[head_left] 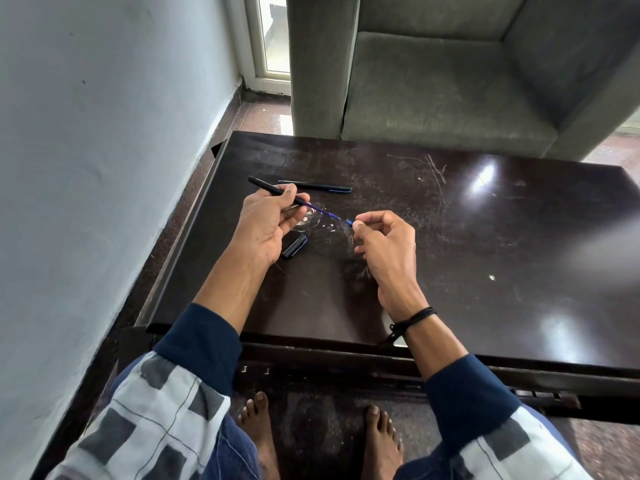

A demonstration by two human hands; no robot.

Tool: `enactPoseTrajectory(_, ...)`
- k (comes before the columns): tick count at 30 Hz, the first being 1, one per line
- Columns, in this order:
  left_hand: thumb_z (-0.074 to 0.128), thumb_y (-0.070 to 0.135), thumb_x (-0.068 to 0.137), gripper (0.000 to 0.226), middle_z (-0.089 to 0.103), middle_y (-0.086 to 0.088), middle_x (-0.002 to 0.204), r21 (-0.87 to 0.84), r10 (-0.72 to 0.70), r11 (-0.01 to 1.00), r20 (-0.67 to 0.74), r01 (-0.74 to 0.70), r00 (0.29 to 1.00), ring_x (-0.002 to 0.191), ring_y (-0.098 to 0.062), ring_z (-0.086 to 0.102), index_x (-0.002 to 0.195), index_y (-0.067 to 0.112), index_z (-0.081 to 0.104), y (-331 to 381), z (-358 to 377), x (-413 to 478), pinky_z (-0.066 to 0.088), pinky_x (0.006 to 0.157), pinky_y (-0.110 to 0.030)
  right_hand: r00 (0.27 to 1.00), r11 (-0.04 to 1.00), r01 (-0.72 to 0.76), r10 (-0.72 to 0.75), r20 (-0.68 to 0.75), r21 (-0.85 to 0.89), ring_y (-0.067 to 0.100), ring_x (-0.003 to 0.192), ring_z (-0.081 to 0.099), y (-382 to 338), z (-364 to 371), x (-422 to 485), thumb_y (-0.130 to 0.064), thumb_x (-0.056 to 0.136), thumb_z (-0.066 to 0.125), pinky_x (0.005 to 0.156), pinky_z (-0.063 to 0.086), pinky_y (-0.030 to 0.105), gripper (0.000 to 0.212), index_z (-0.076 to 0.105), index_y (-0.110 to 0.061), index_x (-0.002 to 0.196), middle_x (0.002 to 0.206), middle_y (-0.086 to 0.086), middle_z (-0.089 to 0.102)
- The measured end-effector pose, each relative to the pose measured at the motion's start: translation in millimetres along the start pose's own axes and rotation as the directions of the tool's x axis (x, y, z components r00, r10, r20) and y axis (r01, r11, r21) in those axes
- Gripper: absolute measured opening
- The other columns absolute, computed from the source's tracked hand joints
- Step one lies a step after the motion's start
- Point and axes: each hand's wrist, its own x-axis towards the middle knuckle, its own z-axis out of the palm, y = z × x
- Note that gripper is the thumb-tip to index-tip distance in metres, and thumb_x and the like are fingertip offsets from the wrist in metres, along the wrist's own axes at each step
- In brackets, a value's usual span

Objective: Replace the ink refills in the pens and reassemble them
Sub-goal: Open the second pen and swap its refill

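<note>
Bare feet (379, 441) rest on the floor below the dark bench (485, 271). Above it, the left hand (268, 225) grips a black pen barrel (273, 189), while the right hand (384, 244) pinches the tip of the blue refill (327, 213) protruding from it. Another pen (317, 187) and a cap (294, 245) lie on the bench nearby.

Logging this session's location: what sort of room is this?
Probably a home living room or lounge, not a workshop. A grey upholstered armchair stands behind a low, scratched dark table, with a plain painted wall and a glazed door in the corner.
</note>
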Motion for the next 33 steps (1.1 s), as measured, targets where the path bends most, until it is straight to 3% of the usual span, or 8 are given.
enactPoseTrajectory(4, 0.063, 0.007, 0.098, 0.005, 0.075, -0.012, 0.084, -0.043, 0.007, 0.999, -0.035, -0.009, 0.999, 0.078, -0.017, 0.075, 0.094, 0.009, 0.064, -0.2, -2.2, 3.4, 0.059, 0.071, -0.025, 0.999, 0.999, -0.019, 0.018, -0.031, -0.032, 0.012, 0.072, 0.070, 0.1, -1.7, 1.0, -0.032, 0.082, 0.070, 0.085, 0.060, 0.051, 0.005, 0.072, -0.030, 0.086, 0.075, -0.011, 0.072)
enactPoseTrajectory(6, 0.063, 0.007, 0.098, 0.006, 0.075, -0.012, 0.085, -0.052, 0.007, 0.999, -0.043, -0.009, 0.999, 0.079, -0.017, 0.075, 0.093, 0.010, 0.064, -0.1, -2.5, 3.7, 0.059, 0.070, -0.024, 1.000, 0.988, -0.015, 0.011, -0.029, -0.155, 0.013, 0.081, 0.071, -1.3, -5.6, 2.3, -0.034, 0.083, 0.071, 0.085, 0.056, 0.042, 0.007, 0.070, -0.032, 0.090, 0.081, -0.011, 0.072)
enactPoseTrajectory(11, 0.063, 0.006, 0.098, 0.008, 0.075, -0.013, 0.086, -0.065, 0.006, 0.998, -0.048, -0.009, 0.999, 0.080, -0.018, 0.075, 0.091, 0.010, 0.064, 0.0, -1.6, 3.0, 0.059, 0.071, -0.024, 0.995, 0.849, 0.095, -0.096, 0.026, -0.519, 0.015, 0.093, 0.063, -1.3, -12.0, 0.6, -0.028, 0.086, 0.071, 0.074, 0.038, 0.029, 0.010, 0.069, -0.028, 0.096, 0.092, -0.014, 0.071)
enactPoseTrajectory(20, 0.063, 0.006, 0.098, 0.009, 0.075, -0.013, 0.085, -0.074, -0.002, 0.997, -0.035, 0.000, 0.999, 0.082, -0.019, 0.074, 0.090, 0.010, 0.063, -0.8, -0.9, 3.0, 0.060, 0.073, -0.025, 0.959, 0.637, 0.284, -0.182, 0.218, -0.716, 0.023, 0.095, 0.064, 7.9, -2.7, -4.8, -0.020, 0.087, 0.069, 0.068, 0.036, 0.028, 0.007, 0.071, -0.026, 0.090, 0.099, -0.008, 0.070)
enactPoseTrajectory(24, 0.063, 0.006, 0.098, 0.009, 0.075, -0.014, 0.086, -0.075, -0.005, 0.997, -0.032, 0.003, 0.999, 0.083, -0.020, 0.074, 0.090, 0.010, 0.064, -1.1, 0.0, 2.5, 0.060, 0.074, -0.026, 0.966, 0.701, 0.248, -0.130, 0.223, -0.668, 0.020, 0.097, 0.065, 4.7, -4.3, -2.0, -0.027, 0.085, 0.074, 0.072, 0.040, 0.029, 0.004, 0.073, -0.028, 0.089, 0.099, -0.010, 0.069)
enactPoseTrajectory(28, 0.063, 0.006, 0.098, 0.010, 0.075, -0.014, 0.085, -0.079, -0.008, 0.997, -0.029, 0.006, 1.000, 0.082, -0.020, 0.074, 0.089, 0.009, 0.064, -1.1, -0.3, 2.7, 0.060, 0.073, -0.026, 0.975, 0.806, 0.215, -0.205, 0.082, -0.551, 0.012, 0.088, 0.061, -2.6, -11.9, 2.5, -0.029, 0.086, 0.072, 0.066, 0.039, 0.027, 0.005, 0.069, -0.026, 0.088, 0.090, -0.011, 0.069)
enactPoseTrajectory(31, 0.063, 0.006, 0.098, 0.007, 0.076, -0.014, 0.085, -0.072, -0.026, 0.997, 0.003, 0.027, 1.000, 0.081, -0.019, 0.075, 0.091, 0.009, 0.064, -2.1, 0.5, 2.8, 0.060, 0.072, -0.026, 0.971, 0.869, 0.226, -0.234, 0.036, -0.440, 0.009, 0.089, 0.059, -2.9, -13.0, 3.5, -0.028, 0.086, 0.075, 0.067, 0.036, 0.017, 0.011, 0.067, -0.028, 0.094, 0.092, -0.010, 0.068)
enactPoseTrajectory(33, 0.063, 0.005, 0.097, 0.006, 0.076, -0.013, 0.082, -0.074, -0.064, 0.995, 0.046, 0.067, 0.997, 0.080, -0.019, 0.076, 0.092, 0.008, 0.063, -3.5, 1.8, 2.0, 0.060, 0.071, -0.025, 0.974, 0.908, 0.225, -0.219, 0.058, -0.353, 0.006, 0.086, 0.061, -2.6, -11.6, 4.2, -0.030, 0.085, 0.080, 0.072, 0.040, 0.022, 0.021, 0.069, -0.030, 0.102, 0.097, -0.010, 0.068)
